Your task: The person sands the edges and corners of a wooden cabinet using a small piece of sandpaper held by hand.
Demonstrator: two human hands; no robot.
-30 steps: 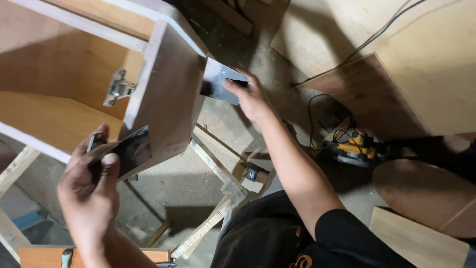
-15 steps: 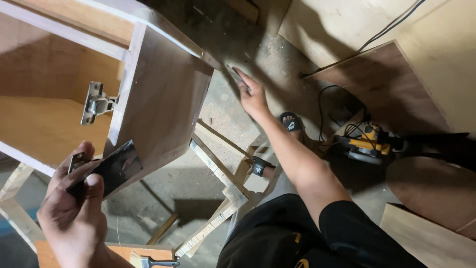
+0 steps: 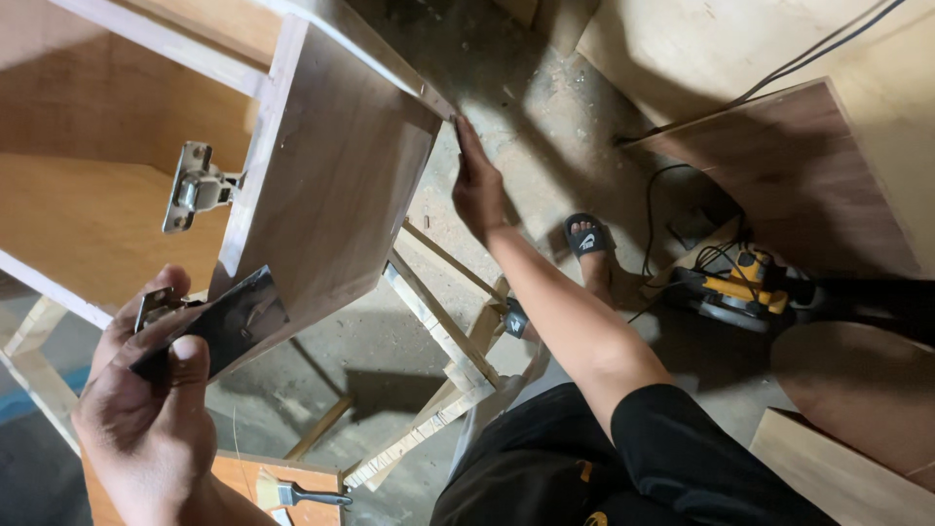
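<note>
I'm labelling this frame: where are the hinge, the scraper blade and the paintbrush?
hinge [image 3: 198, 187], head view, on its metal arm.
scraper blade [image 3: 234, 319], head view, middle of the flat blade.
paintbrush [image 3: 292, 495], head view, on its ferrule.

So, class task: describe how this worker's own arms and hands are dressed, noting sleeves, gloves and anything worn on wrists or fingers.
Both hands are bare, with no gloves: the left hand and the right hand. The right arm is uncovered up to a short black sleeve ending near the elbow. No watch, ring or wristband shows. The left forearm is bare as far as it shows.

one cabinet door [image 3: 336, 180], two hinges [image 3: 195, 185], one brush [image 3: 297, 495]
</note>
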